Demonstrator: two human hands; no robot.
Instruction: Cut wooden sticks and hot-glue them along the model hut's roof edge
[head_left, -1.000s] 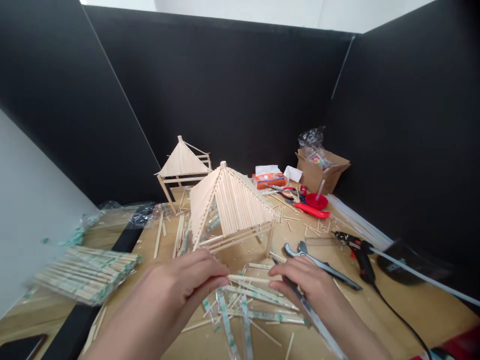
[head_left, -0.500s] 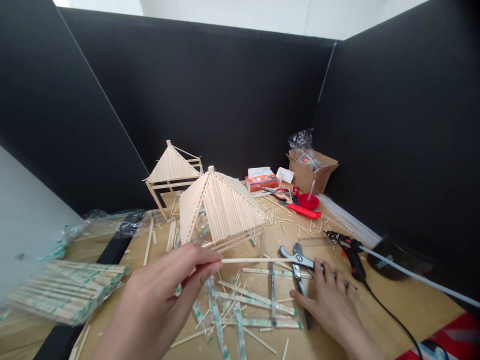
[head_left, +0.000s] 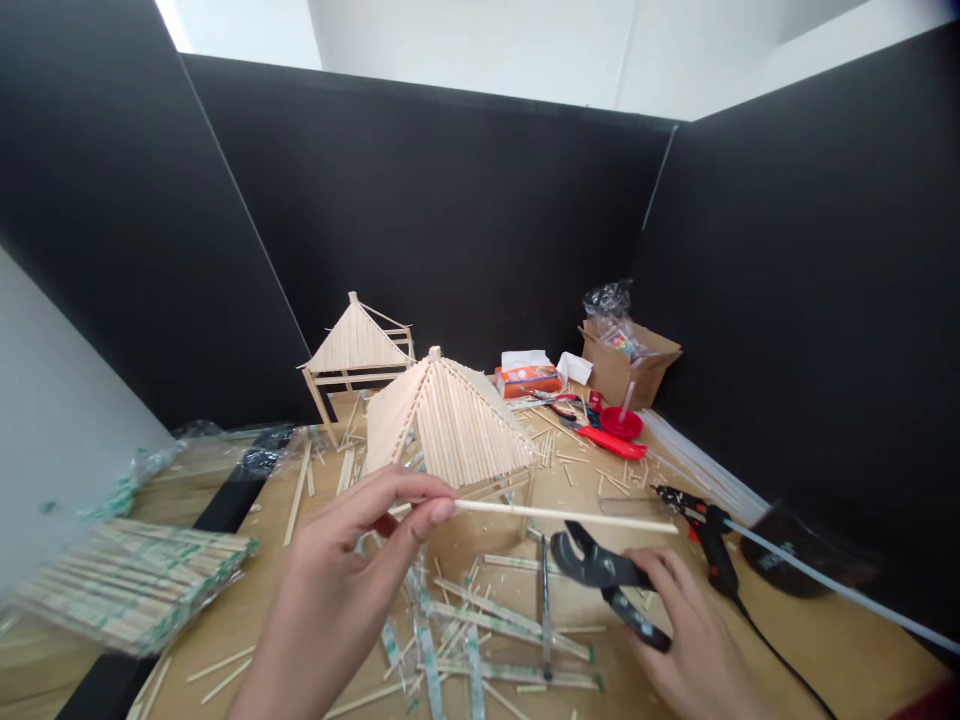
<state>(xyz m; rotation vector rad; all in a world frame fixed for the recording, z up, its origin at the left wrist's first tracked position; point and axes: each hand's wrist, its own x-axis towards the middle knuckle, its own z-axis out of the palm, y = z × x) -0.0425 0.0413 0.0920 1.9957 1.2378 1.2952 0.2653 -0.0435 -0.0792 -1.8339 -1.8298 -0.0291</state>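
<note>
- Stick (head_left: 570, 516): one end pinched between thumb and fingers of left hand (head_left: 341, 575), before the model (head_left: 472, 430)
- Cutter (head_left: 596, 568): held in right hand (head_left: 682, 620), fingers part-curled, blades parted, near the stick

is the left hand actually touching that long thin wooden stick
Touching. The head view shows it plainly: the left hand pinches the stick between thumb and forefinger, its long part jutting out to the right.

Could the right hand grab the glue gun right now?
Probably not: the right hand is holding the cutters, though nothing seems to block its way to the glue gun.
</note>
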